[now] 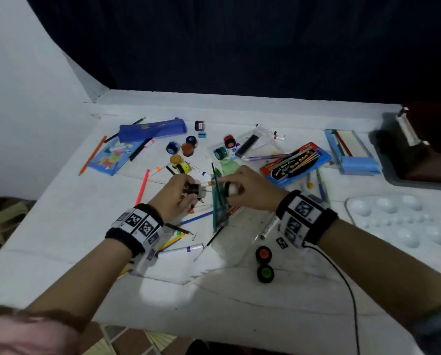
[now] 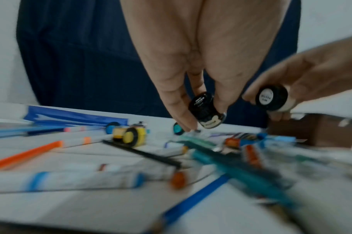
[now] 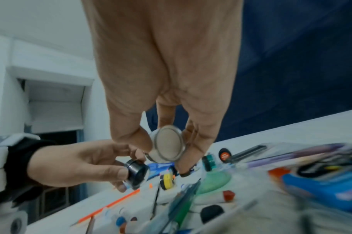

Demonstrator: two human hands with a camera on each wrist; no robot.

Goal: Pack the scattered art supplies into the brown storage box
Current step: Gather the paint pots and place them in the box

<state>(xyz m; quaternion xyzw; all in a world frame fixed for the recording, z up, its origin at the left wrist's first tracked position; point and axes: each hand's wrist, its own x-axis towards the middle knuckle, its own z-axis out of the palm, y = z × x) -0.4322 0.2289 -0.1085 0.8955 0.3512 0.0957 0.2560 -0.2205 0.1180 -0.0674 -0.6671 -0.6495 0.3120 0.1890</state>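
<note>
At the far left of the white table (image 1: 60,226) lie an orange pencil (image 1: 92,155) and a blue pencil case (image 1: 152,129), the case resting partly over a blue picture-printed packet (image 1: 113,156). Right of these, small paint pots stand grouped: a blue pot (image 1: 172,147), a brown pot (image 1: 187,149) and a yellow pot (image 1: 176,160), with loose markers and pencils scattered on the near side of them. The left hand (image 1: 174,194) is raised just above this clutter, its thumb and fingers curled round a black paint pot (image 2: 205,109) (label side tilted toward the table). Immediately to the right, the right hand (image 1: 250,190) pinches a white paint pot (image 2: 271,99) with a black cap between thumb and fingertips; the two hands are close together but their pots do not touch. Below the hands lies a teal ruler (image 1: 220,201) among brushes. Near the front edge, an orange-capped pot (image 1: 263,253) and a green-capped pot (image 1: 265,272) lie touching. Farther right are a watercolour set (image 1: 296,163), an open light-blue case (image 1: 352,152) and a white mixing palette (image 1: 398,221). The brown storage box (image 1: 429,142) sits at the far right edge of the table, well apart from both hands; its interior cannot be seen.
</note>
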